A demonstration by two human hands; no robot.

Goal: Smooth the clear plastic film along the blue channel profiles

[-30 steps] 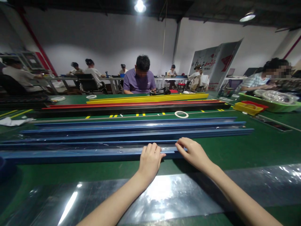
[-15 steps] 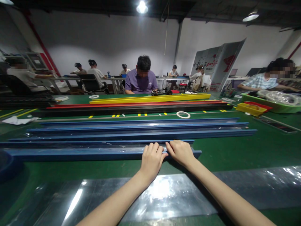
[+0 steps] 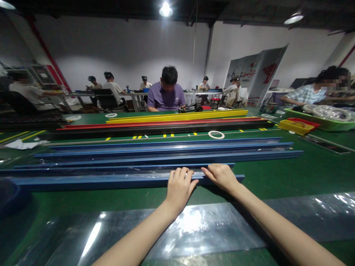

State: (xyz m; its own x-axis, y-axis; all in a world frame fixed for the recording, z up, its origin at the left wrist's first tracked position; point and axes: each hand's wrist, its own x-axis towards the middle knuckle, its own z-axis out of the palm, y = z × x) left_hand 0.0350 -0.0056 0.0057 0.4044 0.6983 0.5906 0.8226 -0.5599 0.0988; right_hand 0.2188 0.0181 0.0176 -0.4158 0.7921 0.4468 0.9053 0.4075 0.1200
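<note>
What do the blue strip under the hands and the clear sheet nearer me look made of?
Blue strip: probably rigid plastic, maybe painted metal; even matte colour, straight edges.
Clear sheet: thin glossy plastic film; see-through, bright glare, slight wrinkles.

Reads dim overall. Lit from ceiling lamp (image 3: 165, 9) at 12 o'clock and second lamp (image 3: 294, 17) at 1 o'clock. Shows white glare on clear plastic sheet (image 3: 191, 225) at 6 o'clock, soft shadow under right hand (image 3: 222, 177). Bows straight lines near edges; softens at 9 o'clock.

blue rail (image 3: 55, 171): left end off-frame | dark blue object (image 3: 9, 197): cut by left edge, unidentifiable
</note>
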